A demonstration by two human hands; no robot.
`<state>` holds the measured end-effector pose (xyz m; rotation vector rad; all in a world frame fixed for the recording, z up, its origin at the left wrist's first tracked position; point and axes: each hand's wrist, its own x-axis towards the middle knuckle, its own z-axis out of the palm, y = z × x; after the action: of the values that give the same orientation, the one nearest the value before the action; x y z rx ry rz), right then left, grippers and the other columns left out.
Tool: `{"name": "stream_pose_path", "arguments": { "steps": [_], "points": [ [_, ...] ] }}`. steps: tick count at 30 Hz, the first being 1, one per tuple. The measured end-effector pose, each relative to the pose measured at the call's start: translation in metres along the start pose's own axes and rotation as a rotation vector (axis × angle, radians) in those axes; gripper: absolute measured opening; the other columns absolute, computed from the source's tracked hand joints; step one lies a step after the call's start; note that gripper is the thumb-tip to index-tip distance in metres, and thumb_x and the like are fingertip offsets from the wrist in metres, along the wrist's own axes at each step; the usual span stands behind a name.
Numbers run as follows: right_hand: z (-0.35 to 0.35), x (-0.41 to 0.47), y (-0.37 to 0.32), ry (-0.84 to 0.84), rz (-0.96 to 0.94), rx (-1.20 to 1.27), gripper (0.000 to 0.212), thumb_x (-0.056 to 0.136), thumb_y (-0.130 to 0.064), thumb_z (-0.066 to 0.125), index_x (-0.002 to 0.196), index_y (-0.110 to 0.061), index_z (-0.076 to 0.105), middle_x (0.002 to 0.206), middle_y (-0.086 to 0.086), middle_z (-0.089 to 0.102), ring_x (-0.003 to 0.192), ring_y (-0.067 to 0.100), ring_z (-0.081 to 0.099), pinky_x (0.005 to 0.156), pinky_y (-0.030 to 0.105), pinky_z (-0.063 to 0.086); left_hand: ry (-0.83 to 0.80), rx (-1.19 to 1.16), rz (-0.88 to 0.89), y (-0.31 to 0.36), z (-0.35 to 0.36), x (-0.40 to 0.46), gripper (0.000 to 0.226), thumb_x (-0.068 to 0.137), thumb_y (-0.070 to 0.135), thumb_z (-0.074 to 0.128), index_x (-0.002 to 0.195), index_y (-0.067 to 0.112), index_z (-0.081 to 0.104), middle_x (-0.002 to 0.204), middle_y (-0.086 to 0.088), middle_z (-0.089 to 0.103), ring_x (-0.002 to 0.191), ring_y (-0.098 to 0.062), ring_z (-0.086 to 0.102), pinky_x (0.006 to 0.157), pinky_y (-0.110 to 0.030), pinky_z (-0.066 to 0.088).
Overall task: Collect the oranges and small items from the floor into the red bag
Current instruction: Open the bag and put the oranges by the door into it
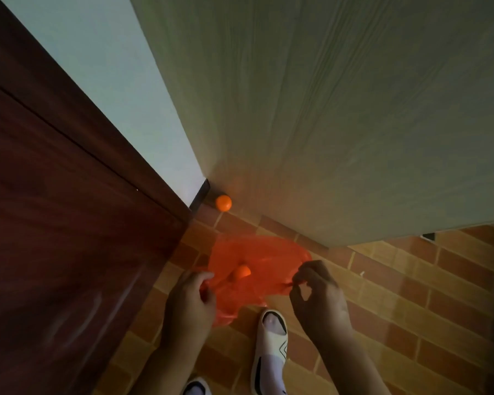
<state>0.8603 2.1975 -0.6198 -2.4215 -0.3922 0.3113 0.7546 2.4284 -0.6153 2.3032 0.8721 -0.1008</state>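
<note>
A thin red plastic bag (257,260) hangs spread open above the floor between my hands. My left hand (190,300) pinches its left edge, and my right hand (318,295) pinches its right handle. One orange (241,272) shows inside the bag near the left side. A second orange (223,202) lies on the floor farther away, in the corner where the pale cabinet meets the dark wood.
A dark red-brown wooden door (69,223) fills the left side. A pale wood-grain cabinet (340,124) stands ahead and to the right. The floor (411,295) is orange-brown brick tile. My foot in a white slipper (271,346) stands below the bag.
</note>
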Motion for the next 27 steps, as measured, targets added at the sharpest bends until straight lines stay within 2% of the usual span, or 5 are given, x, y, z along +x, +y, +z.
{"name": "stream_pose_path", "arguments": {
  "steps": [4,8,15,21,27],
  "points": [
    [0.022,0.016,0.023,-0.050,-0.006,0.008,0.026,0.072,0.001,0.076,0.086,-0.019,0.068,0.101,-0.010,0.056,0.080,0.014,0.061,0.063,0.035,0.053,0.024,-0.007,-0.021,-0.005,0.023,0.018,0.033,0.085,0.004,0.074,0.114,0.021,0.074,0.112,0.001,0.070,0.101,-0.018,0.067,0.080,-0.026,0.048],
    [0.036,0.034,0.038,-0.060,-0.078,-0.029,0.025,0.073,-0.002,0.075,0.090,-0.019,0.068,0.105,-0.009,0.055,0.090,0.016,0.061,0.068,0.025,0.048,0.094,-0.021,0.018,-0.013,0.046,0.040,0.033,0.084,0.000,0.076,0.112,0.017,0.075,0.109,-0.001,0.068,0.097,-0.022,0.068,0.077,-0.030,0.050],
    [0.076,0.067,0.051,-0.093,-0.248,-0.091,0.040,0.080,-0.033,0.058,0.116,-0.017,0.066,0.122,0.000,0.056,0.107,0.026,0.055,0.086,0.045,0.047,0.158,-0.016,0.106,-0.054,0.101,0.074,0.042,0.074,-0.004,0.079,0.110,0.016,0.075,0.104,-0.003,0.068,0.095,-0.026,0.069,0.078,-0.035,0.055],
    [0.134,0.099,0.076,-0.135,-0.359,-0.205,0.052,0.096,-0.057,0.046,0.132,-0.020,0.061,0.133,-0.001,0.054,0.119,0.022,0.052,0.093,0.045,0.045,0.175,-0.030,0.136,-0.091,0.149,0.108,0.035,0.082,0.004,0.076,0.113,0.019,0.074,0.111,0.001,0.068,0.104,-0.022,0.066,0.082,-0.029,0.050],
    [0.192,0.116,0.117,-0.149,-0.395,-0.371,0.078,0.095,-0.075,0.034,0.153,-0.024,0.040,0.150,-0.003,0.044,0.133,0.018,0.042,0.109,0.038,0.038,0.112,-0.031,0.182,-0.121,0.196,0.161,0.036,0.085,0.010,0.073,0.117,0.026,0.072,0.118,0.005,0.065,0.111,-0.019,0.063,0.091,-0.033,0.054]
  ]
}}
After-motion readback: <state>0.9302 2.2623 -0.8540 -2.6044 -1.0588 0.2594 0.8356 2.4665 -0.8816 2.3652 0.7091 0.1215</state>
